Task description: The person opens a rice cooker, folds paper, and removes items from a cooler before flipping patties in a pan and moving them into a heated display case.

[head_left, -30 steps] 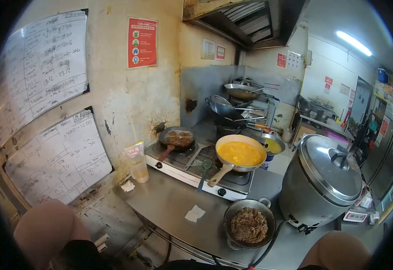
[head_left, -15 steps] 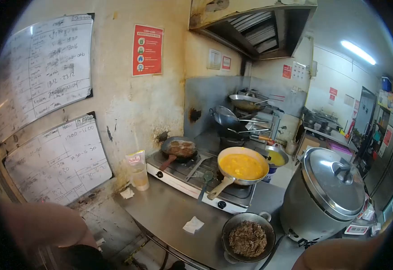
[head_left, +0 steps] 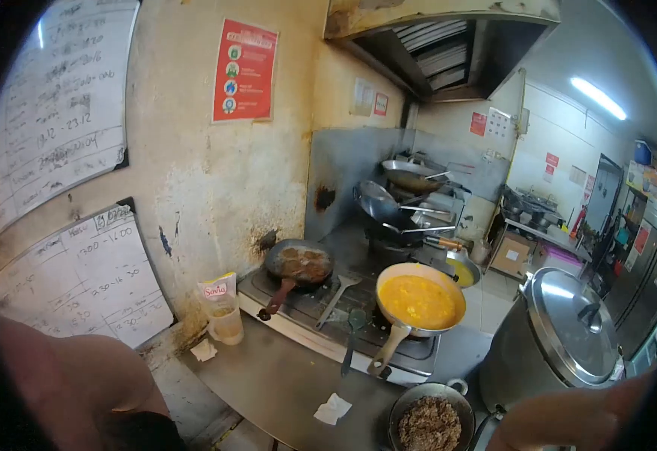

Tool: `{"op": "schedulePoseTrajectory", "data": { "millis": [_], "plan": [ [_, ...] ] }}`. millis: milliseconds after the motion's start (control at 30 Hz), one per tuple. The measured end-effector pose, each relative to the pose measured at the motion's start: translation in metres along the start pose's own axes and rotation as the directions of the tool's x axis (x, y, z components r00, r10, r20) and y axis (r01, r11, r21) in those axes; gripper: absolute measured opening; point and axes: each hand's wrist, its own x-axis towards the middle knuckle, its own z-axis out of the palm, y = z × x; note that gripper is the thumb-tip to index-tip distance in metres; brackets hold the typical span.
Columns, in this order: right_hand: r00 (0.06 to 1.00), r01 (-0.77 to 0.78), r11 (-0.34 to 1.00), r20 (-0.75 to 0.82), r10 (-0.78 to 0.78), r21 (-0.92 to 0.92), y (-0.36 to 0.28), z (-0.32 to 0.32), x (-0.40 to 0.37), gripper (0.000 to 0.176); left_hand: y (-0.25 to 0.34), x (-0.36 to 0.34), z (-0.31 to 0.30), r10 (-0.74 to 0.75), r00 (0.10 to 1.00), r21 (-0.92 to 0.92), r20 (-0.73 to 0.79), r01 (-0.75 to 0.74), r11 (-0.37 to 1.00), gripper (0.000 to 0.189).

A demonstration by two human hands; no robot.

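At the lower left edge my bent left arm (head_left: 80, 383) shows close to the camera, with a dark sleeve (head_left: 144, 432) below it. My right arm (head_left: 576, 417) crosses the lower right corner. Both hands lie outside the picture, so what they hold is hidden. Ahead on the stove (head_left: 328, 327), a light pan (head_left: 383, 353) contains a yellow, egg-like mixture (head_left: 419, 301). A dark pan (head_left: 298, 259) with browned food stands on the left burner. Between them lie a grey spatula (head_left: 334, 301) and a dark green utensil (head_left: 351, 342). Nearest my right arm is a bowl-shaped pan (head_left: 460, 387) of brown minced food (head_left: 430, 426).
A large lidded steel pot (head_left: 520, 342) stands at the right. On the steel counter (head_left: 268, 376) are a crumpled tissue (head_left: 333, 409) and a jug (head_left: 227, 327) with a Sovia pouch. Woks (head_left: 381, 207) sit behind, under a hood (head_left: 434, 52). Whiteboards (head_left: 80, 278) hang left.
The view has tilted and shifted, so the pans, pot and counter appear lower and slightly right, the whiteboards further left. Both arms remain at the lower edges. Nothing on the stove has visibly moved.
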Motion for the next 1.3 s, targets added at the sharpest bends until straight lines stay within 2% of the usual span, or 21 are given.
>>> {"op": "schedulePoseTrajectory", "data": {
  "millis": [67, 133, 167, 200, 233, 267, 300, 333, 367, 400, 467, 500, 567, 667, 733, 800, 867, 933, 1033, 1200, 1300],
  "plan": [
    [0.894, -0.446, 0.895, -0.041, 0.445, 0.007, -0.028, 0.044, -0.046, 0.021, -0.014, -0.018, 0.014, -0.01, 1.0, -0.008, -0.01, 0.01, 1.0, 0.049],
    [0.567, -0.823, 0.553, 0.109, 0.817, 0.133, -0.063, 0.111, -0.077, 0.018, -0.027, -0.045, 0.036, -0.018, 1.0, -0.025, -0.019, 0.018, 1.0, 0.049],
    [0.397, -0.918, 0.376, 0.302, 0.867, 0.128, -0.085, 0.15, -0.091, 0.017, -0.027, -0.07, 0.061, -0.134, 0.97, -0.149, -0.204, 0.104, 0.983, 0.045],
    [0.346, -0.938, 0.295, 0.489, 0.801, 0.181, -0.11, 0.214, -0.076, 0.012, -0.026, -0.102, 0.092, -0.259, 0.894, -0.286, -0.366, 0.157, 0.945, 0.042],
    [0.112, -0.988, 0.157, 0.702, 0.704, 0.001, -0.134, 0.252, -0.108, 0.024, -0.022, -0.134, 0.124, -0.392, 0.777, -0.424, -0.492, 0.179, 0.888, 0.04],
    [0.008, -0.98, 0.167, 0.813, 0.582, -0.11, -0.161, 0.286, -0.149, 0.03, -0.018, -0.164, 0.151, -0.526, 0.627, -0.556, -0.574, 0.172, 0.813, 0.038],
    [-0.161, -0.941, 0.194, 0.87, 0.466, -0.278, -0.191, 0.313, -0.207, 0.04, -0.001, -0.178, 0.178, -0.684, 0.531, -0.576, -0.5, 0.386, 0.72, 0.027],
    [-0.268, -0.849, 0.319, 0.862, 0.43, -0.422, -0.219, 0.332, -0.265, 0.05, 0.018, -0.255, 0.205, -0.849, 0.055, -0.592, -0.526, 0.693, 0.411, 0.032],
    [-0.415, -0.746, 0.338, 0.798, 0.437, -0.573, -0.238, 0.343, -0.304, 0.056, 0.015, -0.208, 0.218, -0.785, 0.535, -0.69, -0.311, 0.441, 0.574, 0.036],
    [-0.542, -0.616, 0.361, 0.709, 0.451, -0.7, -0.25, 0.352, -0.334, 0.062, 0.026, -0.224, 0.232, -0.844, 0.491, -0.716, -0.218, 0.507, 0.48, 0.037],
    [-0.688, -0.488, 0.339, 0.594, 0.417, -0.804, -0.265, 0.359, -0.374, 0.074, 0.041, -0.249, 0.25, -0.84, 0.542, -0.754, -0.005, 0.55, 0.359, 0.035],
    [-0.683, -0.484, 0.348, 0.595, 0.422, -0.803, -0.269, 0.361, -0.383, 0.074, 0.048, -0.261, 0.255, -0.833, 0.549, -0.758, 0.076, 0.574, 0.309, 0.035],
    [-0.788, -0.397, 0.312, 0.495, 0.367, -0.863, -0.269, 0.366, -0.397, 0.077, 0.055, -0.285, 0.265, -0.826, 0.543, -0.759, 0.152, 0.6, 0.254, 0.035],
    [-0.809, -0.336, 0.353, 0.46, 0.367, -0.873, -0.254, 0.369, -0.397, 0.072, 0.062, -0.313, 0.28, -0.799, 0.499, -0.678, 0.336, 0.717, 0.162, 0.031],
    [-0.767, -0.308, 0.351, 0.449, 0.459, -0.884, -0.237, 0.368, -0.381, 0.063, 0.061, -0.327, 0.289, -0.781, 0.466, -0.588, 0.416, 0.793, 0.16, 0.031],
    [-0.626, -0.372, 0.342, 0.505, 0.595, -0.863, -0.205, 0.369, -0.359, 0.058, 0.063, -0.338, 0.303, -0.794, 0.412, -0.564, 0.448, 0.819, 0.106, 0.03],
    [-0.612, -0.343, 0.367, 0.502, 0.611, -0.865, -0.17, 0.373, -0.326, 0.046, 0.064, -0.344, 0.319, -0.809, 0.354, -0.54, 0.469, 0.84, 0.054, 0.028],
    [-0.47, -0.472, 0.43, 0.633, 0.616, -0.769, -0.149, 0.373, -0.302, 0.031, 0.065, -0.346, 0.334, -0.75, 0.133, -0.401, 0.647, 0.897, -0.187, 0.03],
    [-0.408, -0.47, 0.52, 0.698, 0.589, -0.713, -0.138, 0.396, -0.285, 0.028, 0.075, -0.354, 0.357, -0.734, 0.001, -0.315, 0.679, 0.903, -0.291, 0.034],
    [-0.25, -0.581, 0.688, 0.9, 0.358, -0.435, -0.14, 0.447, -0.31, 0.028, 0.089, -0.364, 0.371, -0.649, -0.07, -0.271, 0.758, 0.87, -0.411, 0.039],
    [-0.267, -0.585, 0.715, 0.923, 0.276, -0.383, -0.154, 0.466, -0.325, 0.028, 0.091, -0.365, 0.372, -0.638, -0.097, -0.261, 0.764, 0.858, -0.442, 0.04]
  ]
}}
